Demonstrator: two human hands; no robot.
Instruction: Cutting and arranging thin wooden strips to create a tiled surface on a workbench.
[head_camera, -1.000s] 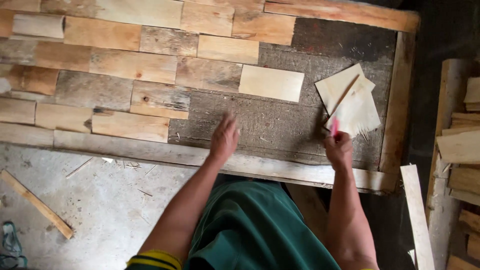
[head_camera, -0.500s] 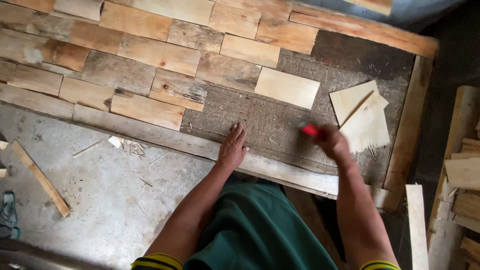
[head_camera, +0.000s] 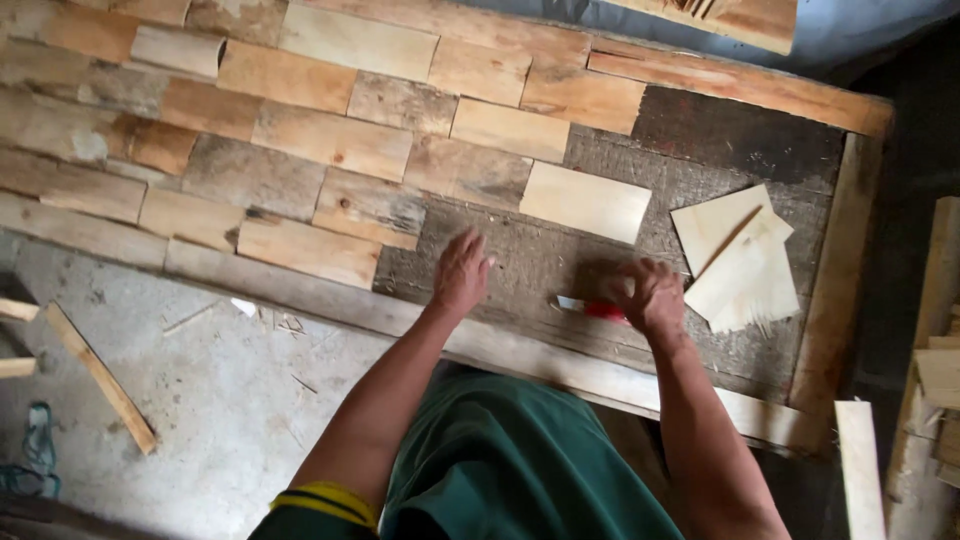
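My left hand (head_camera: 462, 272) rests flat, fingers apart, on the bare dark board (head_camera: 560, 262) inside a wooden frame (head_camera: 560, 365). My right hand (head_camera: 648, 294) is closed around a small red-handled tool (head_camera: 592, 308) whose pale tip points left, low over the same dark board. Wooden tiles (head_camera: 335, 140) of mixed brown tones cover the left and upper part of the panel. One pale tile (head_camera: 585, 201) lies at the edge of the covered area, just above my hands. A loose stack of pale thin pieces (head_camera: 738, 258) lies right of my right hand.
A grey concrete floor (head_camera: 200, 380) with wood chips lies below the frame. A loose wooden strip (head_camera: 100, 378) lies on it at the left. More wood pieces (head_camera: 935, 380) are stacked at the right edge. A plank (head_camera: 860, 470) leans by the frame's lower right corner.
The view has shifted. My right hand has moved left and down from the pale stack with the red tool. My left hand has stayed on the dark board.
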